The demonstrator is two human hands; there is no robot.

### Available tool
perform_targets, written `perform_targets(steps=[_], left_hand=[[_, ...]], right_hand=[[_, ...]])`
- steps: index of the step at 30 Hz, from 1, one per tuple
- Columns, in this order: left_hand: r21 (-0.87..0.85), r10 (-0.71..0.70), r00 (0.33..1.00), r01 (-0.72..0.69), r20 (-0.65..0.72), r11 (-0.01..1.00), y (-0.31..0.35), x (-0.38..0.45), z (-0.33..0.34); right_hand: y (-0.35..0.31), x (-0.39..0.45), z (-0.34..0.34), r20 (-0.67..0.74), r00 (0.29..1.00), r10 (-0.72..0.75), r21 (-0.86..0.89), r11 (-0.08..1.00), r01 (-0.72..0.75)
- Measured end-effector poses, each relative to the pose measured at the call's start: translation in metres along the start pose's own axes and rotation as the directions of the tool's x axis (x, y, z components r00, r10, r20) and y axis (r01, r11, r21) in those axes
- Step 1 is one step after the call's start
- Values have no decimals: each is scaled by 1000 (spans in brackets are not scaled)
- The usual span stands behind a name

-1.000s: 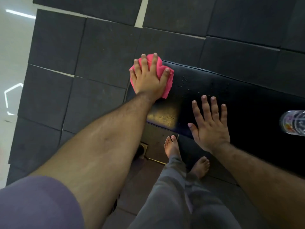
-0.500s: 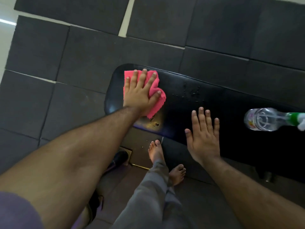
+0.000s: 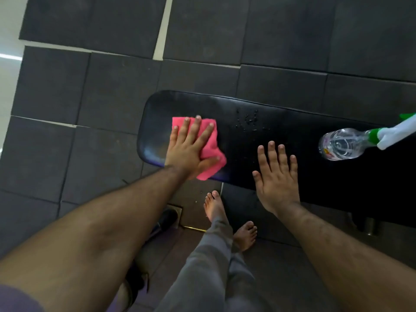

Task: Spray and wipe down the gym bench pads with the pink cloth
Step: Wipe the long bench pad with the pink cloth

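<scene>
A black padded gym bench runs across the middle of the head view, its rounded end at the left. My left hand lies flat with spread fingers on the pink cloth, pressing it onto the pad near that end. Water droplets speckle the pad just right of the cloth. My right hand rests flat and open on the pad's near edge, holding nothing. A clear spray bottle with a green-and-white trigger head lies on its side on the pad at the right.
Dark rubber floor tiles surround the bench, with pale floor at the far left. My bare feet and grey trousers stand close to the bench's near side. A bench leg shows at the lower right.
My left hand has slid the pink cloth from the far left corner of the pad toward the near edge. The view has shifted, bringing the spray bottle fully into sight. My right hand stays put.
</scene>
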State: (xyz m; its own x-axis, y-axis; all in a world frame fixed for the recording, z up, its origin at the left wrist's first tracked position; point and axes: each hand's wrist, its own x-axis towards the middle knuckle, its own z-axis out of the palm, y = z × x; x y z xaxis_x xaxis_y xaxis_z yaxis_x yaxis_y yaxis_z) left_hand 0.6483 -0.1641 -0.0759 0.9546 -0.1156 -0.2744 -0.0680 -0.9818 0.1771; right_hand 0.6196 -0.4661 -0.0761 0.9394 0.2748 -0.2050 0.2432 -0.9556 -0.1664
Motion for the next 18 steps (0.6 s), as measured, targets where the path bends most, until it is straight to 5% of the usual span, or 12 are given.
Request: perform_targets(steps=[2,4,9,11,16,18], left_hand=[[-95,-198,980,197,3,976,44,20,0],[-101,-234,972,231,-19,968,86,21,7],[15,175,985,-175,2,985,78,-32,26],[40,214,975,-217,61,975,47,-35,21],[-105,-167,985,171,49,980,79,21,-6],[-104,-200,979,202,31,974,119,32,-5]], right_hand=[[1,0,2,-21,1000,-10,6,1000,10],[2,-3,3,-49,999,-7,18,1000,8],[15,-24,-1,-58,985,162,67,985,-158],[28,-38,-1,-17,985,169,36,985,-169],[48,-50,4,16,996,83,1,997,-83],[50,-51,6,-7,997,74,23,997,-74]])
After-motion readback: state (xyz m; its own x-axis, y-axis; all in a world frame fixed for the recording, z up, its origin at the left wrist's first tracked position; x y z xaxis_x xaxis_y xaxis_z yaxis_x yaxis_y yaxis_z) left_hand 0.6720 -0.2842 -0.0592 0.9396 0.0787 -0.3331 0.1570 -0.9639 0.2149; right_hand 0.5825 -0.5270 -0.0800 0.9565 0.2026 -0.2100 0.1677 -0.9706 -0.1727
